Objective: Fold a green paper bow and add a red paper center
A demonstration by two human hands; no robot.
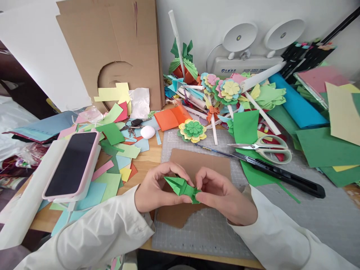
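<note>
A small piece of folded green paper (180, 186), pointed at its left end, is held up between both hands. My left hand (159, 187) has its fingers and thumb closed around the folded body. At the narrower right end, my right hand (222, 193) pinches the paper between thumb and fingertips. Below the hands lies a piece of brown cardboard (174, 219) with a ragged lower edge. It rests on a grey cutting mat (205, 238). Fingers partly cover the folded paper.
Scissors (270, 149) and a black utility knife (287, 176) lie to the right, over green paper. A phone (73, 165) rests on a stand at left among paper scraps. Paper flowers (193, 130) and rolled sticks crowd the back, near a twin-headed lamp (240, 36) and standing cardboard (84, 33).
</note>
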